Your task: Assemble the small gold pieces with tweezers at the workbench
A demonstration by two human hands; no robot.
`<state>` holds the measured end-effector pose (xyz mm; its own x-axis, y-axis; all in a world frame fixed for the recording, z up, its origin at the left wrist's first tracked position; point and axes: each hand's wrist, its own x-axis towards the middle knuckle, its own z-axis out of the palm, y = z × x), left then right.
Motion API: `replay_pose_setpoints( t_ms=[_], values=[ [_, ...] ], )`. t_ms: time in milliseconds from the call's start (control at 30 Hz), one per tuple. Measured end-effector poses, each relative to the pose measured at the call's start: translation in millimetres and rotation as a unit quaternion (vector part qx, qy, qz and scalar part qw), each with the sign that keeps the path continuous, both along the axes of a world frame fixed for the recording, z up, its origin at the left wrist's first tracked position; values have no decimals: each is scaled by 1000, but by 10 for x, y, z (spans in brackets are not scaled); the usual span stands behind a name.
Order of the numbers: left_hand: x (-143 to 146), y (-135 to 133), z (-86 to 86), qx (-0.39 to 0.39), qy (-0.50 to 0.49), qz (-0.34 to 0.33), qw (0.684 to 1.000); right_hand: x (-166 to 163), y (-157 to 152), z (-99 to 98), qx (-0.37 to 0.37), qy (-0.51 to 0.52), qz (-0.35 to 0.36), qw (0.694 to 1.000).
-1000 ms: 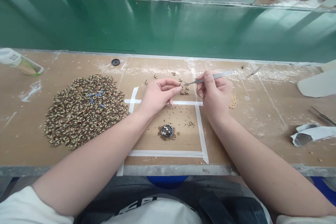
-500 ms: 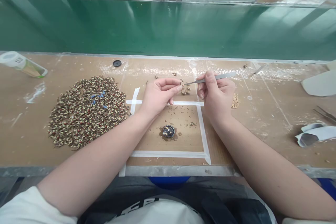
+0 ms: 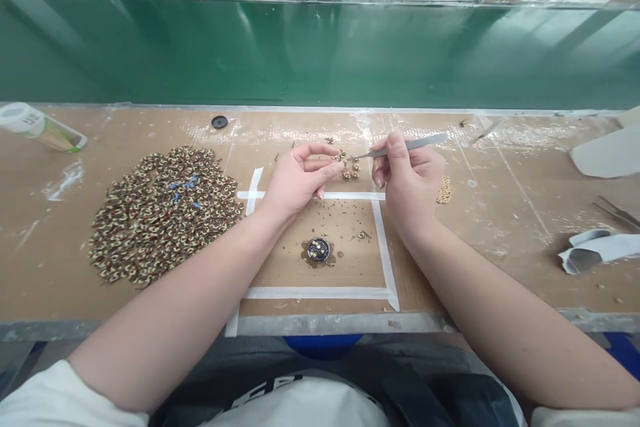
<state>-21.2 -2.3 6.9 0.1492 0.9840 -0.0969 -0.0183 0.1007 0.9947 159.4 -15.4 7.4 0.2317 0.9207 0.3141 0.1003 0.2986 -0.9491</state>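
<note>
My right hand (image 3: 414,177) is closed around a pair of grey metal tweezers (image 3: 425,141), their tips pointing left. Just left of those tips, my left hand (image 3: 303,177) has its thumb and a finger together in a pinch, the index finger a little raised. Whatever tiny piece lies at the fingertips is too small to make out. Behind the fingers sit several small gold-and-dark pieces (image 3: 351,173). A small round dish (image 3: 319,249) with dark contents and pale bits stands inside the taped square, and one loose piece (image 3: 363,235) lies to its right.
A large pile of small cream, red and dark pieces (image 3: 160,220) spreads at left, blue bits on top. Beyond it lie a clear bottle (image 3: 45,127) and a black cap (image 3: 219,121). Beige beads (image 3: 445,190), more tweezers (image 3: 617,213) and torn white plastic (image 3: 600,250) are at right.
The index finger of my left hand has lifted slightly away from the thumb. The tweezers stay near the fingertips. The whole view has shifted a little.
</note>
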Motion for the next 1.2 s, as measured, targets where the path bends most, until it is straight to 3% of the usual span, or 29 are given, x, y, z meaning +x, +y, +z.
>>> replay_pose_setpoints(
  t_ms=[200, 333, 500, 633, 800, 1033, 1200],
  values=[
    [-173, 72, -30, 59, 180, -40, 981, 369, 251, 86, 57, 34, -87, 994],
    [-244, 91, -26, 108, 300, -38, 947, 727, 431, 79, 48, -115, -99, 987],
    [-285, 88, -11, 159, 369, -20, 915, 911, 562, -113, -1, -269, -108, 957],
    [-258, 74, -34, 196, 337, 4, 921, 922, 580, -162, -8, -298, -111, 948],
    [-155, 17, -10, 170, 251, 20, 953, 913, 573, -137, -27, -323, -108, 940],
    [-57, -66, 49, 102, 119, -62, 986, 813, 527, -127, -21, -273, -70, 959],
    [-48, -65, 8, 78, 79, -77, 991, 822, 496, -82, 5, -308, -88, 947]
  ],
)
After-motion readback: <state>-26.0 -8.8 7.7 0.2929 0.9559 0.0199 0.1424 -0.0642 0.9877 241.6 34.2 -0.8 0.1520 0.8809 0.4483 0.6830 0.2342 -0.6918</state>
